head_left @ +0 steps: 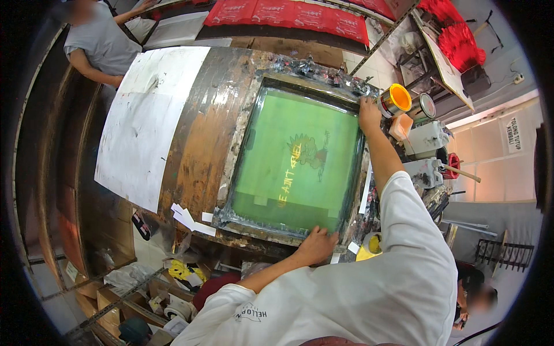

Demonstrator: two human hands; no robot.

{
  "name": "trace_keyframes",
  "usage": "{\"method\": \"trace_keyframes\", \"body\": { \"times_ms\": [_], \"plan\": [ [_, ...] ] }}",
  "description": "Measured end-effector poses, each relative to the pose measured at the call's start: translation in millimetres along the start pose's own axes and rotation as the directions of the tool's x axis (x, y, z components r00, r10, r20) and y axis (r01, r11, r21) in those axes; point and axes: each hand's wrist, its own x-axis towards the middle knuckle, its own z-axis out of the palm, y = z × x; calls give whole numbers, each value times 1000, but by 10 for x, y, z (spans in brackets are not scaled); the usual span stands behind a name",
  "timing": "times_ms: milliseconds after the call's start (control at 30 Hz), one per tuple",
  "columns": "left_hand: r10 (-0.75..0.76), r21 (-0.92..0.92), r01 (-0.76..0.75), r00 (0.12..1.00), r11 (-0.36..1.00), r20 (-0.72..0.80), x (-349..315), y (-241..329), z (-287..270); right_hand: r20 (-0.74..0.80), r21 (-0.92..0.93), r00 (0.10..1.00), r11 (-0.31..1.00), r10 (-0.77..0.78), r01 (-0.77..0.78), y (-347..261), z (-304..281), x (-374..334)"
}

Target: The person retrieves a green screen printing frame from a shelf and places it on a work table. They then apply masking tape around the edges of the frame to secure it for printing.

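Observation:
A screen printing frame [224,199] with green mesh [277,127] lies on a stained wooden table. A spiky-haired cartoon figure and yellowish lettering show on the mesh. At the frame's near right edge my left hand [318,244] is closed, its fingers curled over the rim. My right hand [370,115] grips the far right corner, close to the open can of orange-yellow ink. Most of the fingers' undersides are hidden by the frame and the hands.
Right of the frame stand an orange-yellow ink can [396,100], another can [426,106] and white jugs [426,138]. A large white sheet [153,115] covers the table's left part. A person [104,43] stands far left; another [476,294] is lower right. Red printed cloth [283,16] lies beyond.

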Motion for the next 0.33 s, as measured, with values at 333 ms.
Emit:
{"method": "trace_keyframes", "body": {
  "times_ms": [333],
  "plan": [
    [31,90,-38,997,995,76,62,-64,-15,236,-357,943,882,-234,308,-266,-392,-1110]
  ]
}}
